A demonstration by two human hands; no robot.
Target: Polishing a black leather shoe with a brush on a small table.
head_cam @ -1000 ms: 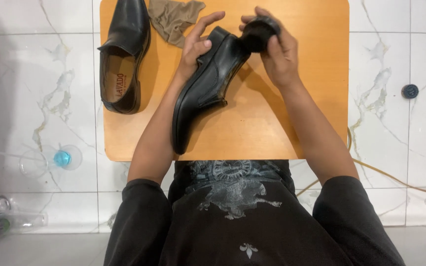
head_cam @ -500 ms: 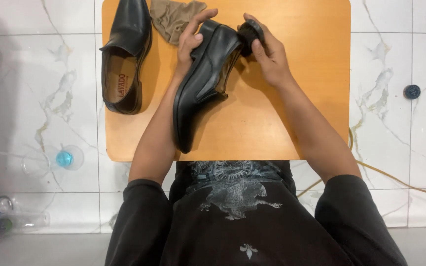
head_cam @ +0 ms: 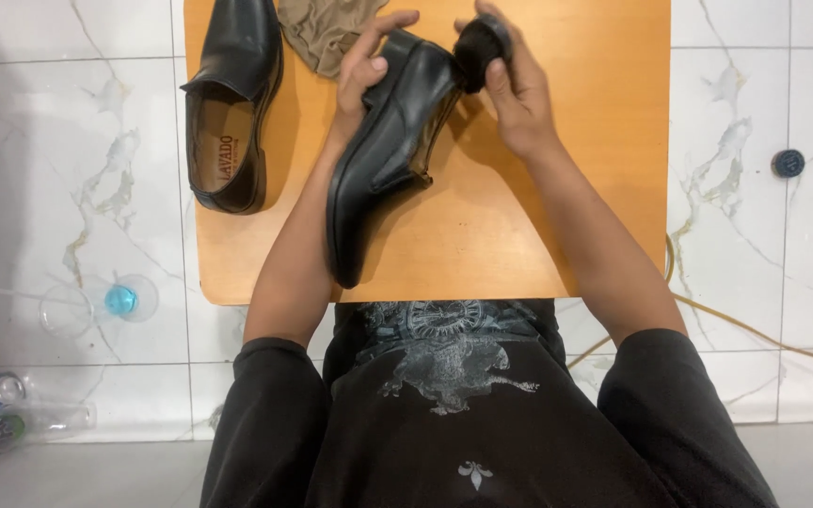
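A black leather shoe [head_cam: 383,160] is held tilted over the orange wooden table [head_cam: 557,216], toe pointing toward me. My left hand [head_cam: 364,66] grips it near the heel, fingers spread over the upper. My right hand [head_cam: 515,80] is closed on a dark round polishing sponge [head_cam: 477,45] that presses against the back of the shoe. The second black shoe [head_cam: 230,103] lies on its sole at the table's left side, opening facing up.
A crumpled tan cloth [head_cam: 322,33] lies at the table's far edge between the shoes. On the white marble floor are a clear cup with a blue bottom [head_cam: 119,301], plastic bottles [head_cam: 11,419], a small dark cap [head_cam: 788,163] and a yellowish cable [head_cam: 755,329].
My right hand with the sponge has slid left along the shoe's heel area. My left hand has shifted its grip slightly, and the shoe has tilted a little.
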